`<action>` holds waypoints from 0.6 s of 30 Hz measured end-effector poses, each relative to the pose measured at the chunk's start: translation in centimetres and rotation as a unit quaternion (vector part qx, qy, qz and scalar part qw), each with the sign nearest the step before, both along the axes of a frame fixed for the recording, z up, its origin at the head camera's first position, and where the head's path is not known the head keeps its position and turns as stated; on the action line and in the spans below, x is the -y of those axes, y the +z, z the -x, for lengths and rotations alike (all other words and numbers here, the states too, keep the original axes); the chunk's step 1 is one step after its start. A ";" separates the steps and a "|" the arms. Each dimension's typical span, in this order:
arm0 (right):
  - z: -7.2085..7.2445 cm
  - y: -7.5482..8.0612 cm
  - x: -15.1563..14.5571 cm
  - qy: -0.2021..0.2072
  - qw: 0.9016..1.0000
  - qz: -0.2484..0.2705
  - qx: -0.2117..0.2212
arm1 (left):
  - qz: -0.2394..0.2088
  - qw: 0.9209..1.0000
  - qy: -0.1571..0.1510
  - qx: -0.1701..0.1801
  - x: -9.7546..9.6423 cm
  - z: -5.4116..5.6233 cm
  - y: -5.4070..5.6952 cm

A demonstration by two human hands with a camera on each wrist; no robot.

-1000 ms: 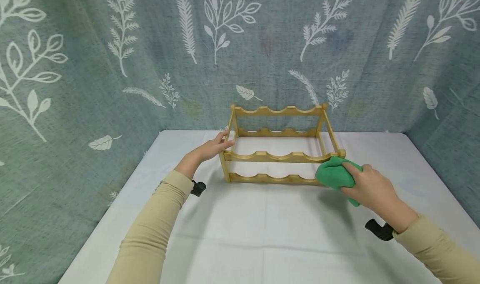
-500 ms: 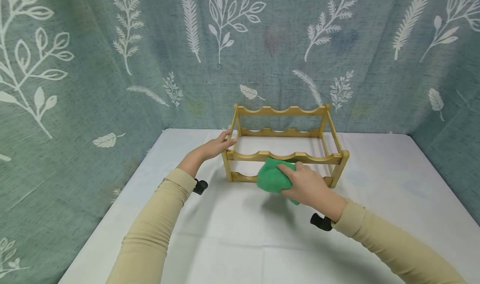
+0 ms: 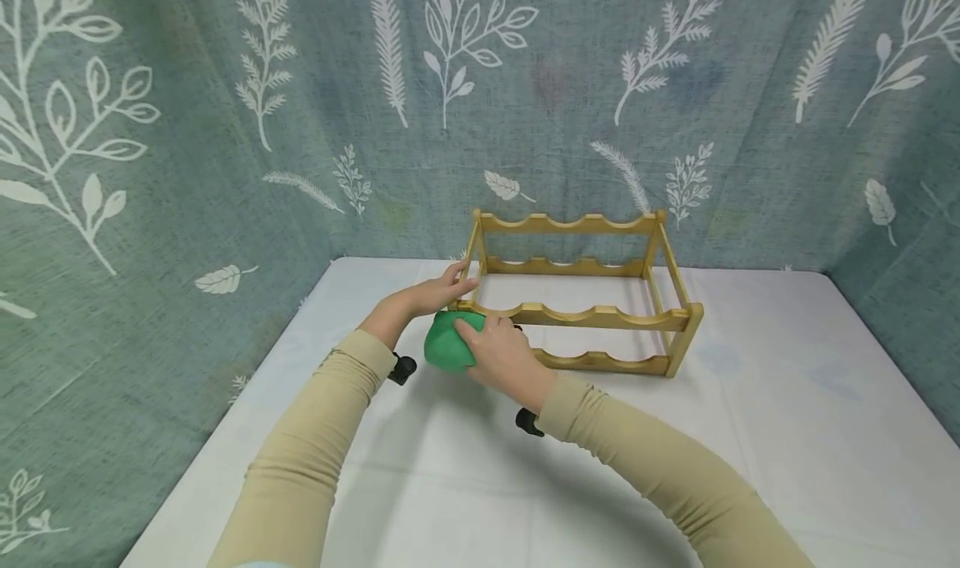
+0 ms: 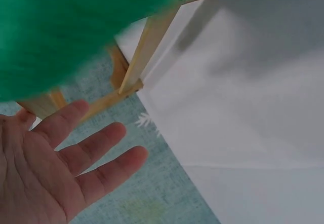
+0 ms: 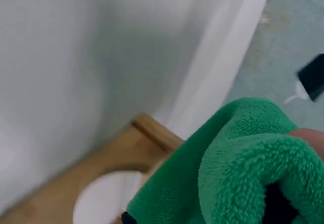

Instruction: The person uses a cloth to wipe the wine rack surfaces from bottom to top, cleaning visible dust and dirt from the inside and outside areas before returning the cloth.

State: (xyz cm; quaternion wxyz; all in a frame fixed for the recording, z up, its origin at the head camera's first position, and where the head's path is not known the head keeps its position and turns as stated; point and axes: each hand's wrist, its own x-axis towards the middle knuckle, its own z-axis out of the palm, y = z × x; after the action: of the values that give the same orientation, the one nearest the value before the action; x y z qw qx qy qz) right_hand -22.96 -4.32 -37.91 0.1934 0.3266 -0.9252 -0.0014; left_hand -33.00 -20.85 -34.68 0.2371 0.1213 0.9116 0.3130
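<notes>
A wooden rack (image 3: 600,316) with scalloped rails stands on the white table. My left hand (image 3: 435,293) rests against the upper left side of it; in the left wrist view the fingers (image 4: 101,148) are extended and spread apart. My right hand (image 3: 506,356) grips a bunched green towel (image 3: 448,343) at the left end of the front upper rail. The towel hides the rack's front left corner in the head view. Its fuzzy folds fill the lower right of the right wrist view, where most of the hand is hidden behind the towel.
A white cloth (image 3: 615,476) covers the table, which meets a grey-green leaf-patterned curtain (image 3: 555,151) at the back and sides. Black wrist cameras sit below both hands. The right forearm (image 3: 660,468) reaches across in front of the rack.
My right hand has swept the green towel leftward along the rack's front, from the right corner to the left one. My left hand keeps its place on the rack.
</notes>
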 end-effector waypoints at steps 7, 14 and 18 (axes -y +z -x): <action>0.8 -2.5 1.9 -0.038 0.984 -0.057 0.165 | 0.006 1.000 -0.004 -0.003 0.0 -0.2 0.0; 2.0 -3.7 1.1 -0.061 0.944 -0.010 0.323 | 0.008 1.000 0.003 0.002 0.0 -0.1 0.0; 2.1 -3.3 -0.1 -0.069 0.926 -0.006 0.372 | 0.017 1.000 0.009 0.004 0.0 0.0 0.0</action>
State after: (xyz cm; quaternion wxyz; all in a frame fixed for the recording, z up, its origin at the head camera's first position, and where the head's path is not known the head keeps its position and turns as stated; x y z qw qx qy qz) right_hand -25.03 -4.25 -41.17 -0.1668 0.2406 -0.9508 0.1012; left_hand -32.99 -20.81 -34.72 0.2395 0.1076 0.9170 0.3003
